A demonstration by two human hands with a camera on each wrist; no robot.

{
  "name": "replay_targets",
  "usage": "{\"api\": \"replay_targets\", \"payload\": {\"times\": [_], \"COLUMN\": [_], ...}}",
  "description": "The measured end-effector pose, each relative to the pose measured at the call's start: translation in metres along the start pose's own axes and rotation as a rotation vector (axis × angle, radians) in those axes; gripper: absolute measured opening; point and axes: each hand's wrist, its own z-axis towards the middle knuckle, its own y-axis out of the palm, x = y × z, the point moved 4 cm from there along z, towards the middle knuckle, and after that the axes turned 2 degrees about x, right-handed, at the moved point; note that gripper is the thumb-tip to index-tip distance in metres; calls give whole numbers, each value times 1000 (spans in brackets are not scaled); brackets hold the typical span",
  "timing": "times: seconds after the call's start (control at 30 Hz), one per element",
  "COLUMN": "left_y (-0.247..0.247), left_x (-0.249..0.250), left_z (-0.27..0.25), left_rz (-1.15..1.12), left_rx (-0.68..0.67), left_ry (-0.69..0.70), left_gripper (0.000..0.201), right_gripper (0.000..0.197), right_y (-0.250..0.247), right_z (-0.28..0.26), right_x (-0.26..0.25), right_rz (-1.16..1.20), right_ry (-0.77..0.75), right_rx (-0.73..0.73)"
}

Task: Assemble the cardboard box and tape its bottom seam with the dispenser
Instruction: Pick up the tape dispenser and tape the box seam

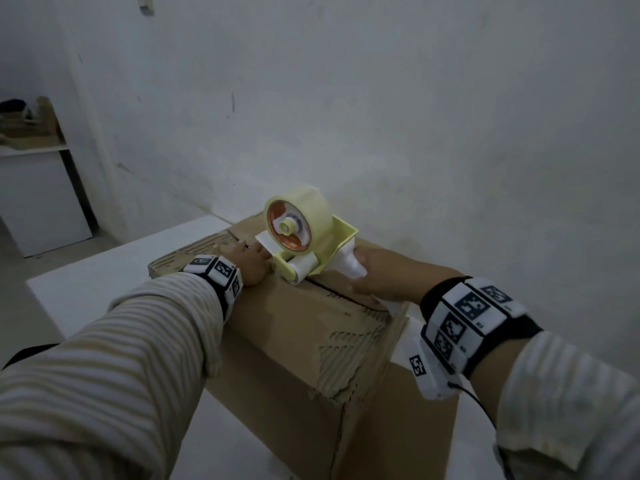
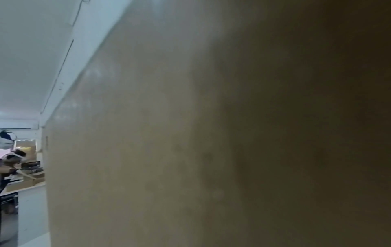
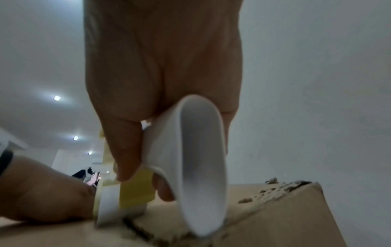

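Box: the cardboard box (image 1: 298, 327) stands flaps-up on our white table (image 1: 86, 271), seam (image 1: 332, 292) facing us for taping.
Dispenser: the tape dispenser (image 1: 304, 237) sits on the seam, roller down.
Right hand (image 1: 377, 275): fingers wrapped round its white handle, to steer.
Left hand (image 1: 247, 261): flat, fingers straight, pinning the flap.

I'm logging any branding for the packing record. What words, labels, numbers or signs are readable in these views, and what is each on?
No readable words, brands or numbers in any view.
Wristbands: square black-and-white coded markers; the tiny print beside them is too small to read.
Tape dispenser: orange roll core, print blurred, unreadable.
Cardboard box: plain, torn surface, no printing visible.
Left wrist view: only blurred cardboard; background shelf items too small to read.
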Motion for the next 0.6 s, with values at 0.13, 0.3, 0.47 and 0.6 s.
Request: {"api": "replay_targets", "payload": {"times": [0.13,0.3,0.47,0.6], "left_y": [6,6,11,13], "left_x": [-4,-5,35,67], "left_z": [8,15,-5,-26], "left_rz": [-70,-185,-120,-42], "left_rx": [-2,30,77,18], "left_ry": [17,-52,46,117], "left_gripper": [51,46,49,52], "right_gripper": [62,51,39,31], "right_y": [-5,-9,-2,4], "right_z": [-24,-52,-56,-61], "right_x": [18,41,38,36], "right_rz": [28,156,138,132], "right_ry": [34,106,115,148], "right_rx": [-32,-45,2,65]}}
